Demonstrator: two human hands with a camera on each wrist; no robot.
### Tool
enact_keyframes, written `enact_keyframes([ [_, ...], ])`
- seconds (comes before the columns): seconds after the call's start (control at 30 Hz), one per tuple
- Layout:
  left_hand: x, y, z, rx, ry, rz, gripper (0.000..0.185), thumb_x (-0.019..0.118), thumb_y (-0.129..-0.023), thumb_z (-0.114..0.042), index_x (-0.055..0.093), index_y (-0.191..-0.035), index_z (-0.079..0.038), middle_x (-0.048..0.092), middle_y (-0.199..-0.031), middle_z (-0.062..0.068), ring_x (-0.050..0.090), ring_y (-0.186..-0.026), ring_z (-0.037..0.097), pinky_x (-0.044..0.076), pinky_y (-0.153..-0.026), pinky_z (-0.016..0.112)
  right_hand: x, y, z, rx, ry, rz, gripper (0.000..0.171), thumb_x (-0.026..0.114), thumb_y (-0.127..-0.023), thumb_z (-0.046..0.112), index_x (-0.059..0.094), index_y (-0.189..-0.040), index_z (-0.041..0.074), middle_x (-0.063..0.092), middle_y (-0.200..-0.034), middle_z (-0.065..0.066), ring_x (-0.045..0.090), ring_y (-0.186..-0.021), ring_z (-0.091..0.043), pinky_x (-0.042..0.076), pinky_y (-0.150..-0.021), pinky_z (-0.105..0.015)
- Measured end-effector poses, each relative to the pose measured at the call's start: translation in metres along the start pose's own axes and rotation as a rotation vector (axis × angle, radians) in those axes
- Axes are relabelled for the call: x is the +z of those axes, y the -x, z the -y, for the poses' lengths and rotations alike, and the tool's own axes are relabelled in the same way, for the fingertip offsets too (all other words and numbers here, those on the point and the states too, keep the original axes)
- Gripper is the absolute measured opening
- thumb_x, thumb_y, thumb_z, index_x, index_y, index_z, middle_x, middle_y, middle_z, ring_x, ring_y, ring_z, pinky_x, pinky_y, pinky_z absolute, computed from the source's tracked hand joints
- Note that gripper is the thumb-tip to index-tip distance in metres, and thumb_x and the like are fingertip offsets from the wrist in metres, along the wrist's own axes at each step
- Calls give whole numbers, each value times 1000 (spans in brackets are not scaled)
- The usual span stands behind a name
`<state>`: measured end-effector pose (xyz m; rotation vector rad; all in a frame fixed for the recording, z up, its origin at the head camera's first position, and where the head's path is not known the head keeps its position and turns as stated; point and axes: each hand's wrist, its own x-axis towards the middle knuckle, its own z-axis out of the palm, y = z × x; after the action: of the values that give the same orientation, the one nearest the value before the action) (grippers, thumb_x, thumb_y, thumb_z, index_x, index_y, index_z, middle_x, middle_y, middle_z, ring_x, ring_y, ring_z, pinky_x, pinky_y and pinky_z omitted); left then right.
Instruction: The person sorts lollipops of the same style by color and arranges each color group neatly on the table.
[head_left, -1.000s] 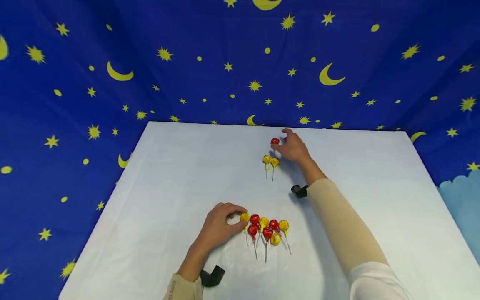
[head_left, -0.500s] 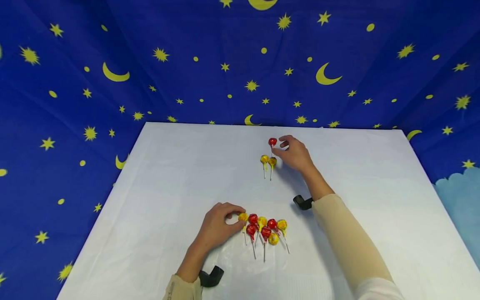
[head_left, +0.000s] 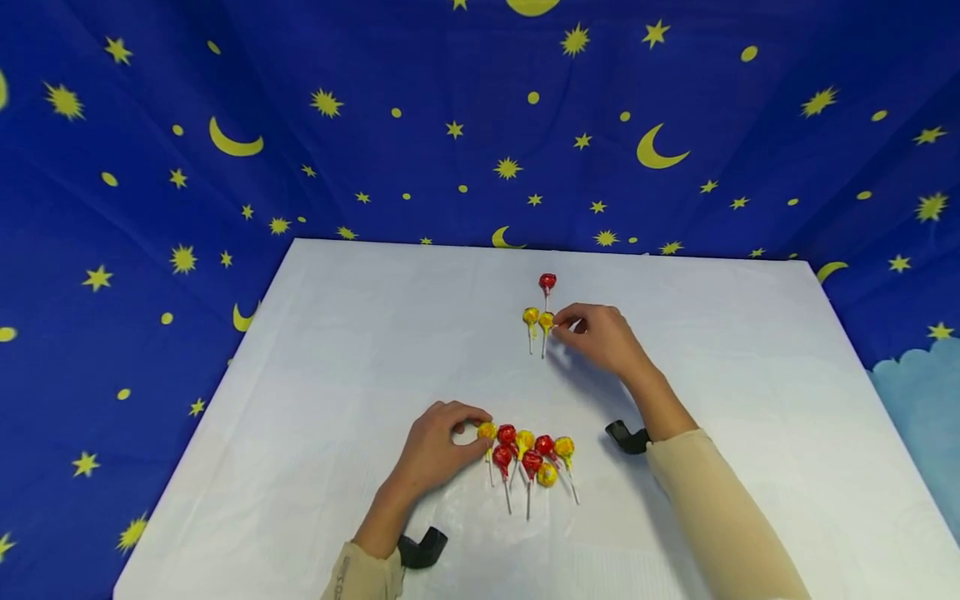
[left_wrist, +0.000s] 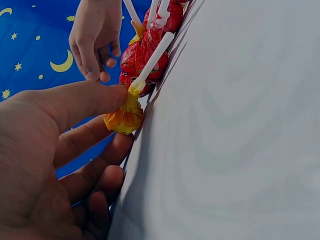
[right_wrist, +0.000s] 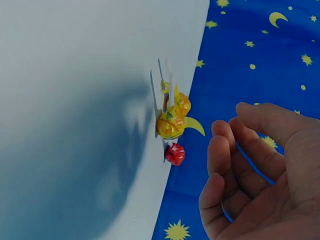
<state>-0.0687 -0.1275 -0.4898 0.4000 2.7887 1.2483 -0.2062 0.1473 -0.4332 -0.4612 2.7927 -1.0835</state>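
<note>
My left hand [head_left: 442, 446] holds a yellow-wrapped lollipop [left_wrist: 125, 117] between thumb and fingers, at the left end of a near cluster. Beside it in that cluster lie several red and yellow lollipops, among them a red lollipop [head_left: 532, 464] and a yellow lollipop [head_left: 564, 447], most with sticks towards me. Farther back, my right hand [head_left: 603, 340] is just right of two yellow lollipops lying side by side, the nearer one [head_left: 547, 321] by the fingertips. In the right wrist view its fingers curve loosely with nothing between them. A red lollipop [head_left: 548, 281] lies behind this pair.
All the lollipops lie on a white table [head_left: 360, 350]. A blue cloth [head_left: 420, 150] with yellow stars and moons hangs behind and to the left. Black wrist pieces [head_left: 423, 547] sit at both wrists, close over the table.
My right hand has left the far red lollipop and come back towards me, beside the right yellow one. The red lollipop lies behind the yellow pair. My left hand stays in place.
</note>
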Motion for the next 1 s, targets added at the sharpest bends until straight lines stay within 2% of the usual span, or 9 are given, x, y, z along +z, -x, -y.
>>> enact_keyframes([
  [0.3, -1, 2, 0, -5, 11, -6, 23, 77, -82, -30, 72, -104, -29, 62, -91, -13, 50, -78, 8, 42, -69, 29, 2, 28, -9, -25, -122, 94, 24, 69, -90, 26, 71, -107, 9, 66, -92, 2, 59, -79, -16, 48, -67, -37],
  [0.77, 0, 2, -1, 0, 11, -28, 23, 77, -82, -29, 72, -104, -27, 63, -91, -12, 51, -78, 9, 42, -69, 30, 13, 74, -4, -116, -112, 314, 29, 75, -85, 33, 70, -107, 15, 62, -87, 7, 55, -74, -14, 47, -64, -29],
  [1.0, -1, 1, -2, -10, 26, -16, 22, 76, -83, -30, 72, -104, -28, 62, -92, -12, 51, -79, 9, 42, -70, 31, 15, 94, -3, -117, -138, 305, 29, 78, -82, 30, 69, -106, 15, 60, -82, 4, 55, -71, -14, 46, -64, -28],
])
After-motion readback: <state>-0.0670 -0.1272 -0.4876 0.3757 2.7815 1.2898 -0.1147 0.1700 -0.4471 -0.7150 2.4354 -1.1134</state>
